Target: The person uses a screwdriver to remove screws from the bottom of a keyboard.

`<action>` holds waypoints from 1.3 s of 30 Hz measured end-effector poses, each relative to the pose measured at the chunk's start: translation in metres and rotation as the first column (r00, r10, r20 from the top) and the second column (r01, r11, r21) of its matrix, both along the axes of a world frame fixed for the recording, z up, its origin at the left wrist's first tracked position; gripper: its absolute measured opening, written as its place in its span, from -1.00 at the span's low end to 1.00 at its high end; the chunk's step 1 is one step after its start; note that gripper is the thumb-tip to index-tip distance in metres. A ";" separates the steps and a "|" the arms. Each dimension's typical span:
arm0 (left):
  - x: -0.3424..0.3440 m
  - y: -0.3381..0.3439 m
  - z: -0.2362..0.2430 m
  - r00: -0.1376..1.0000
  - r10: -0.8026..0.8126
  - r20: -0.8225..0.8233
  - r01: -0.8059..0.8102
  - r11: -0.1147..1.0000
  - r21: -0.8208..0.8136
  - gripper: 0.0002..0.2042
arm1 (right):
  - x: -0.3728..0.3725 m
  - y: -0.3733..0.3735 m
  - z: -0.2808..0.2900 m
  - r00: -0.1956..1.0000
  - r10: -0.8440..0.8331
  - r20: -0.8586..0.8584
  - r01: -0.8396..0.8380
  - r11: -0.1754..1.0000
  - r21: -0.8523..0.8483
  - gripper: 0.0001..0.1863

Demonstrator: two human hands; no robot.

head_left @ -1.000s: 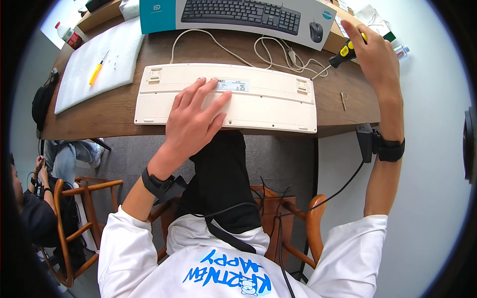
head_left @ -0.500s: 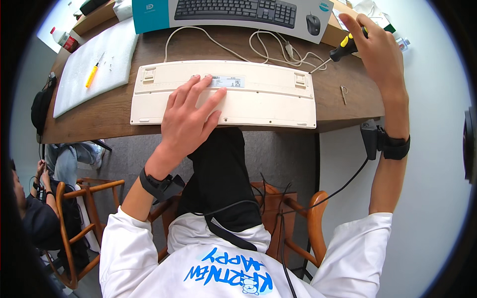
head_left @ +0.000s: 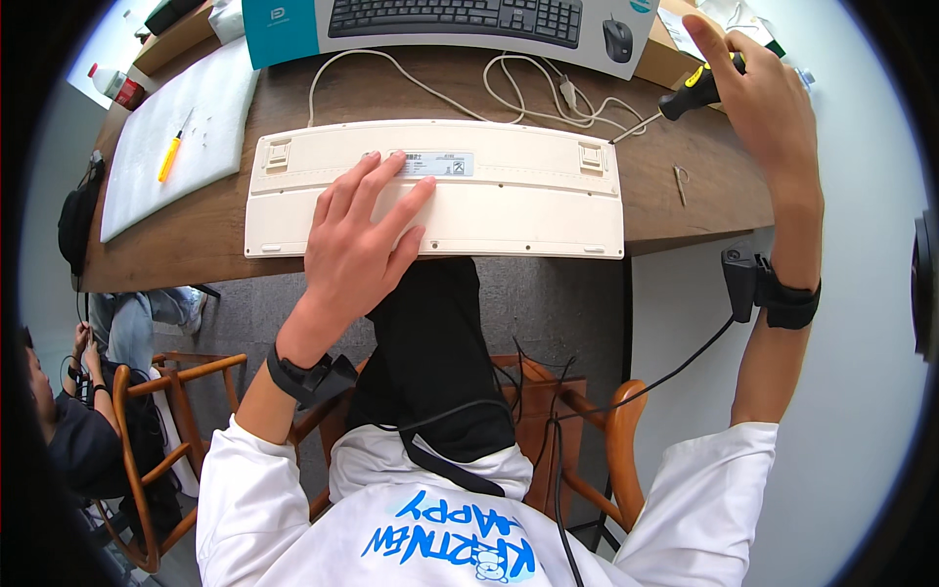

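A white keyboard (head_left: pixel 518 210) lies upside down along the front edge of the table, its label and screw holes facing up. My left hand (head_left: pixel 357 225) rests flat on it with the fingers spread, touching the label area. My right hand (head_left: pixel 768 103) grips a black and yellow screwdriver (head_left: pixel 693 95) by its handle, at the right of the keyboard. The screwdriver slants down to the left, and its tip meets the keyboard's far right corner. Whether the tip sits in a screw there is too small to tell.
White cable (head_left: pixel 504 93) loops behind the keyboard, before a keyboard box (head_left: pixel 450 44). At left, a white foam sheet (head_left: pixel 176 147) carries a yellow screwdriver (head_left: pixel 170 158) and several tiny screws. A bottle (head_left: pixel 117 86) stands beyond. A small metal piece (head_left: pixel 681 186) lies right. Another person sits far left.
The keyboard, foam sheet and box appear shifted slightly left in the view. My right hand has turned on the screwdriver, its tip still at the keyboard's corner; my left hand stays on the keyboard.
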State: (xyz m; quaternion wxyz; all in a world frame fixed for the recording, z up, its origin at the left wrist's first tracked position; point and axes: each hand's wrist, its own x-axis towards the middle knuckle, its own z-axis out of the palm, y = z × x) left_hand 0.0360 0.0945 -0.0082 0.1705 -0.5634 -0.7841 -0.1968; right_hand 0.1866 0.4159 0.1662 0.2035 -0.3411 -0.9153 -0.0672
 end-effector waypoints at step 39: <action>-0.008 -0.001 0.004 0.999 -0.006 0.052 0.013 0.991 -0.133 -0.60 | 0.019 -0.007 0.002 0.903 0.413 -0.119 -0.429 0.882 -0.194 -0.50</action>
